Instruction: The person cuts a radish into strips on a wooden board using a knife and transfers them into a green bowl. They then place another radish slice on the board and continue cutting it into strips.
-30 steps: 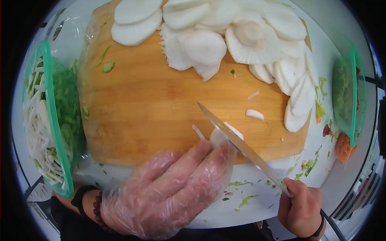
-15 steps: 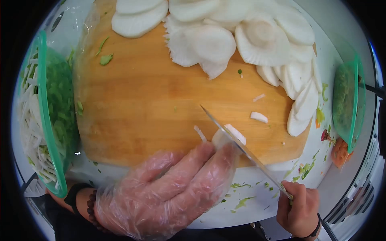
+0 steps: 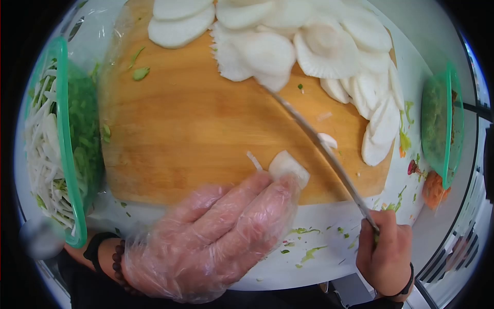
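Observation:
My left hand (image 3: 221, 232), in a clear plastic glove, presses its fingertips on a small white vegetable piece (image 3: 288, 169) at the near edge of the wooden board (image 3: 180, 123). A thin white strip (image 3: 254, 160) lies just beside those fingers. My bare right hand (image 3: 385, 252) grips the handle of a knife (image 3: 329, 157). Its blade slants up and left over the board, the tip near the large white slices (image 3: 267, 54). Under the blade's middle, a small white offcut (image 3: 328, 140) is partly hidden.
At the left stands a green-rimmed container (image 3: 64, 149) with white shreds and green pieces. Another green-rimmed container (image 3: 437, 123) is at the right, with orange shreds (image 3: 436, 190) by it. Green scraps (image 3: 311, 252) lie on the white table (image 3: 267, 273) near the board.
The knife has moved up and right, off the white piece under my left fingers. The small offcut now sits against the blade. The whole view has shifted slightly.

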The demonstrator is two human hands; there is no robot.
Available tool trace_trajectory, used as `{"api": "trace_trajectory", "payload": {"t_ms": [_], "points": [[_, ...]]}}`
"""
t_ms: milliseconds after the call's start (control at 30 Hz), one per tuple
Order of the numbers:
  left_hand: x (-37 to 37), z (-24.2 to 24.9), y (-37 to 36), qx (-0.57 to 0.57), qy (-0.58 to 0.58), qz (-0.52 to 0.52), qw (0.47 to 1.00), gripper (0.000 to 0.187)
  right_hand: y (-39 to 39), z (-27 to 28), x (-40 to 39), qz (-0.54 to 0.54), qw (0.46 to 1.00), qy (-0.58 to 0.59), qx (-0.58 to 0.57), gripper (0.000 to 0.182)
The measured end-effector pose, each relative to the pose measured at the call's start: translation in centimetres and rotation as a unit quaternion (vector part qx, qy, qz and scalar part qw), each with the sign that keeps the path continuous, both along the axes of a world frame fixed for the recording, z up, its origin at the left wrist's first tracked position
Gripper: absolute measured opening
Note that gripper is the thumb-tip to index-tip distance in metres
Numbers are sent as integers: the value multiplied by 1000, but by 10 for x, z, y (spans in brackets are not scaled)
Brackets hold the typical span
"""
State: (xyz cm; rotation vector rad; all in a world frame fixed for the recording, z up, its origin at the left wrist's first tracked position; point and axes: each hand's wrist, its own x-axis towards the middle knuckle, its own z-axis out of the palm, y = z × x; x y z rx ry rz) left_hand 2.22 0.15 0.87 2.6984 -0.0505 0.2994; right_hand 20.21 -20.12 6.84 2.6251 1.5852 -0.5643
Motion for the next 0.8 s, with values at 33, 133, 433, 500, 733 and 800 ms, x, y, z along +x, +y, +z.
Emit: {"api": "trace_trajectory", "payload": {"t_ms": [33, 133, 433, 500, 733, 800], "points": [[0, -4, -1, -12, -11, 9, 1000, 43, -4, 2, 1, 8, 1000, -9, 0, 20], [-1, -4, -4, -53, -11, 29, 998, 44, -15, 5, -1, 22, 1000, -16, -5, 16], [-1, -9, -3, -24, -24, 26, 999, 41, -20, 6, -3, 14, 999, 40, -18, 17], [-2, -10, -2, -7, -25, 25, 999, 41, -20, 6, -4, 30, 999, 27, -24, 18], [-2, -8, -2, 0, -10, 24, 1000, 42, -10, 8, -2, 9, 995, 99, 13, 16], [-2, -3, 2, 8, 2, 7, 1000, 42, -14, 10, -5, 9, 997, 81, -7, 16]]}}
